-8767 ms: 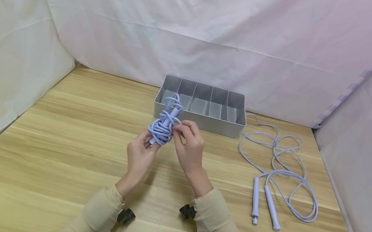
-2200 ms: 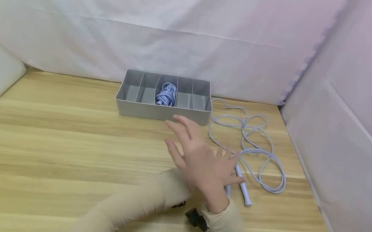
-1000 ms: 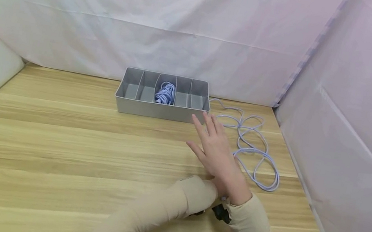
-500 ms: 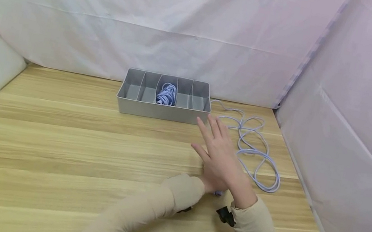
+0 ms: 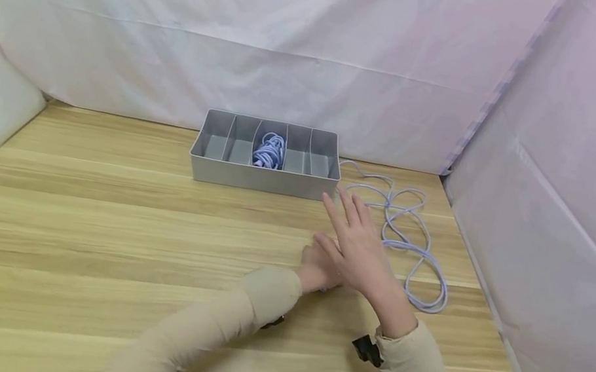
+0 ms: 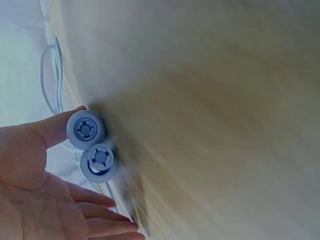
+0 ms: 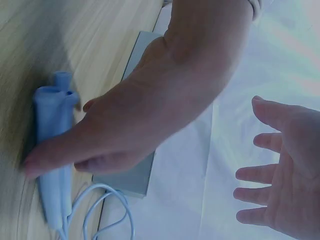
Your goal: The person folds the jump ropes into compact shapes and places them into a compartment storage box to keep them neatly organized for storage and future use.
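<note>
In the head view my left hand (image 5: 317, 264) reaches across to the right, low over the table. It grips the two light-blue handles (image 7: 52, 192) of a jump rope, side by side, as the right wrist view shows; their round ends (image 6: 85, 129) face the left wrist camera, between thumb and fingers. My right hand (image 5: 360, 253) hovers above, fingers spread and holding nothing, and hides part of the left hand. The rope's cord trails to the right in loose loops. A second jump rope (image 5: 270, 152), wound into a bundle, lies in the middle compartment of a grey divided box (image 5: 263, 180).
The box stands near the back edge of the wooden table (image 5: 104, 232), its other compartments empty. Loose cord runs close by the box's right end. White cloth (image 5: 243, 23) walls in the back and both sides.
The wound rope, earlier in both hands, now lies in the box. My left hand has crossed under the right one, taken the other rope's handles and shifted them left; the right hand has stayed spread.
</note>
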{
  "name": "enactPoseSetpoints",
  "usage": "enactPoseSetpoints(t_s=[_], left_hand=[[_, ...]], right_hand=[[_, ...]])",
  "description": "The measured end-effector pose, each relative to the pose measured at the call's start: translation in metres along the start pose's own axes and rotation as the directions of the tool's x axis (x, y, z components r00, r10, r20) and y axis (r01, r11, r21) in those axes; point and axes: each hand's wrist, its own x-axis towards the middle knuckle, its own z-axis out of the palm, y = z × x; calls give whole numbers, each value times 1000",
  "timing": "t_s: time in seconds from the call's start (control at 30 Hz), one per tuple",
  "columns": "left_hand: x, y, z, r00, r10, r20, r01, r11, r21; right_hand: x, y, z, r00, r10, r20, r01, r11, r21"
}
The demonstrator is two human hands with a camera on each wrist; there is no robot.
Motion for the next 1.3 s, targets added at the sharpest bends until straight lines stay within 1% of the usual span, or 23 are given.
enactPoseSetpoints(t_s=[0.1, 0.2, 0.23, 0.3, 0.33, 0.4, 0.47, 0.5, 0.53, 0.67, 0.77, 0.87, 0.93, 1.0, 1.03, 1.07, 1.1, 1.17, 1.27, 1.3], left_hand=[[1, -4, -2, 1000, 0, 1, 0, 1000, 15], [2, -12, -4, 1000, 10, -10, -9, 998, 64], [2, -15, -5, 999, 16, -28, -13, 996, 84], [3, -20, -5, 996, 31, -87, -17, 989, 148], [4, -23, -5, 992, 34, -122, -12, 983, 183], [5, -28, -4, 980, 40, -194, 4, 975, 222], [7, -33, -3, 968, 43, -246, 14, 974, 225], [8, -35, -3, 965, 43, -257, 13, 978, 210], [8, -37, -3, 964, 46, -262, 5, 982, 191], [8, -43, -5, 970, 51, -237, -19, 991, 134], [7, -46, -7, 972, 58, -229, -29, 991, 129], [6, -48, -7, 966, 79, -244, -38, 986, 165], [5, -49, -6, 961, 106, -255, -48, 974, 223], [5, -49, -5, 957, 139, -255, -54, 949, 312], [4, -49, -4, 956, 156, -248, -57, 930, 364], [4, -48, -3, 957, 175, -231, -61, 901, 429], [3, -48, -2, 959, 195, -208, -63, 858, 510], [2, -46, -1, 964, 223, -147, -75, 754, 652], [0, -42, -2, 971, 230, -72, -90, 624, 776], [0, -40, -2, 972, 225, -63, -86, 596, 798]], right_hand=[[-1, 1, 1, 1000, 1, -3, -1, 1000, -2], [-2, 3, 3, 1000, -17, -19, 17, 1000, -9], [-3, 4, 3, 999, -24, -23, 24, 1000, -14], [-4, 5, 4, 999, -30, -22, 29, 999, -21], [-4, 6, 5, 999, -31, -19, 30, 999, -22], [-5, 7, 6, 1000, -25, -9, 25, 1000, -17], [-6, 8, 6, 1000, -15, 2, 15, 1000, -5], [-6, 8, 7, 1000, -10, 9, 10, 1000, 4], [-6, 9, 7, 1000, -5, 15, 5, 1000, 13], [-7, 9, 8, 1000, 2, 26, -3, 999, 40], [-7, 10, 9, 1000, 1, 24, -2, 999, 52], [-8, 12, 10, 1000, 2, 18, -3, 998, 59], [-8, 12, 11, 1000, 5, 17, -6, 998, 60], [-8, 12, 11, 1000, 9, 19, -10, 998, 59], [-9, 12, 12, 1000, 9, 19, -10, 998, 57], [-9, 13, 12, 1000, 9, 20, -10, 998, 55], [-8, 13, 12, 1000, 8, 21, -9, 998, 55], [-8, 12, 13, 1000, 8, 26, -9, 998, 54], [-8, 12, 13, 999, 16, 39, -18, 998, 58], [-7, 12, 14, 999, 19, 46, -22, 998, 59]])
